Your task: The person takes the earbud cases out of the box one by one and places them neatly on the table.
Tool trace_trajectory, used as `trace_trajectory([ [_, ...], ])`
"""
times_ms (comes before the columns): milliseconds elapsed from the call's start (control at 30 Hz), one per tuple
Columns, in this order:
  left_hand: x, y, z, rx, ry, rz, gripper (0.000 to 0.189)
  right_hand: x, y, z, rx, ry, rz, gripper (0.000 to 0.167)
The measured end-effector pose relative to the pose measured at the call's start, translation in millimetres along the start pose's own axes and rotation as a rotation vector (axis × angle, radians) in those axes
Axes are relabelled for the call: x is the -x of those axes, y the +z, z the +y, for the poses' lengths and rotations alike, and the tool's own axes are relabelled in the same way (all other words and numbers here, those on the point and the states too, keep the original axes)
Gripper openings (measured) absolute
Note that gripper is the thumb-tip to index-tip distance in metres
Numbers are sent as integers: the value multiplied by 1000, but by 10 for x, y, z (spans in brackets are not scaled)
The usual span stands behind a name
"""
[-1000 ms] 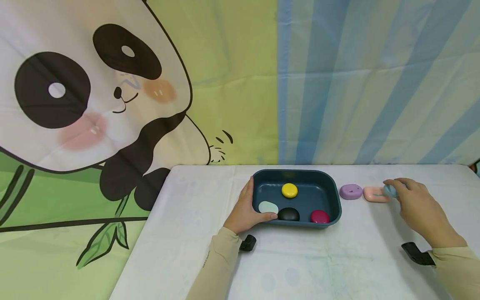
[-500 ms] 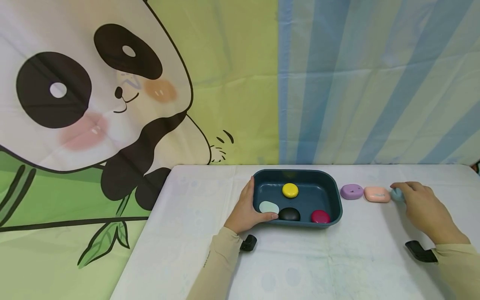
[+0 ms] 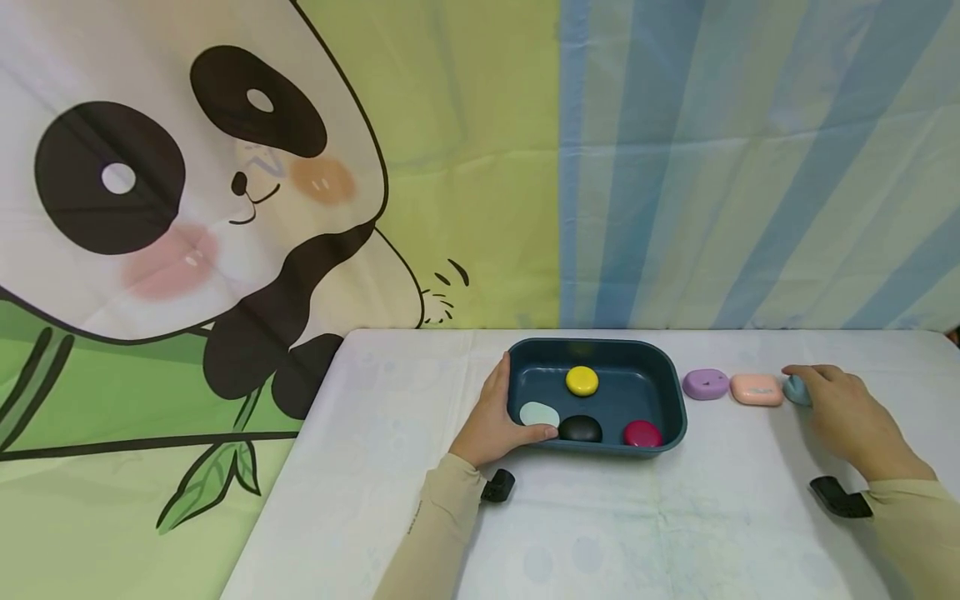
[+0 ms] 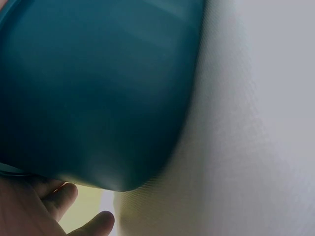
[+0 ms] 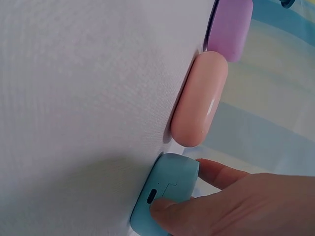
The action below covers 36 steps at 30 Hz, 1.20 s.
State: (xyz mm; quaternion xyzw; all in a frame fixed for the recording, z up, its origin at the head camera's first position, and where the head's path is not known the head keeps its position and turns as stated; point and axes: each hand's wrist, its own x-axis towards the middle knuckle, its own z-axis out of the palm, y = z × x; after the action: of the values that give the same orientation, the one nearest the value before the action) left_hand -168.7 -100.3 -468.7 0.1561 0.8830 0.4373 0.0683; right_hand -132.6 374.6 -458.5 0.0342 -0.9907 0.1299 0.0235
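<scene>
Your right hand (image 3: 858, 421) pinches the blue case (image 5: 170, 179) between thumb and fingers, on the table (image 3: 600, 533) just beside the pink case (image 3: 756, 390) (the purple case (image 3: 706, 384) lies past that). Your left hand (image 3: 491, 427) clasps the left end of the tray (image 3: 626, 392), thumb at the near rim; inside lie four pieces (image 3: 582, 381), yellow, pale, black and red.

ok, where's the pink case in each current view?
Head: pink case right of centre, between purple case and blue case.
Left wrist: not in it.
Right wrist: pink case right of and slightly above centre, above the blue case the right hand pinches.
Shared landmark: white tablecloth, in all three.
</scene>
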Motion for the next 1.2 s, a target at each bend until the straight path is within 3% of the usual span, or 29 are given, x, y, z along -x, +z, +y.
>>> trace_trajectory([
  [367, -17, -3, -11, 14, -9, -11, 136, 10, -22, -112, 60, -43, 110, 55],
  [633, -28, 2, -45, 20, -9, -18, 137, -14, -147, -480, 83, -171, 222, 52],
  [1000, -23, -4, -36, 43, 13, -28, 138, -81, -163, -1025, 52, -264, 291, 47],
  [1200, -17, -11, -32, 47, 12, -29, 140, -108, -141, -1264, 26, -292, 289, 48],
])
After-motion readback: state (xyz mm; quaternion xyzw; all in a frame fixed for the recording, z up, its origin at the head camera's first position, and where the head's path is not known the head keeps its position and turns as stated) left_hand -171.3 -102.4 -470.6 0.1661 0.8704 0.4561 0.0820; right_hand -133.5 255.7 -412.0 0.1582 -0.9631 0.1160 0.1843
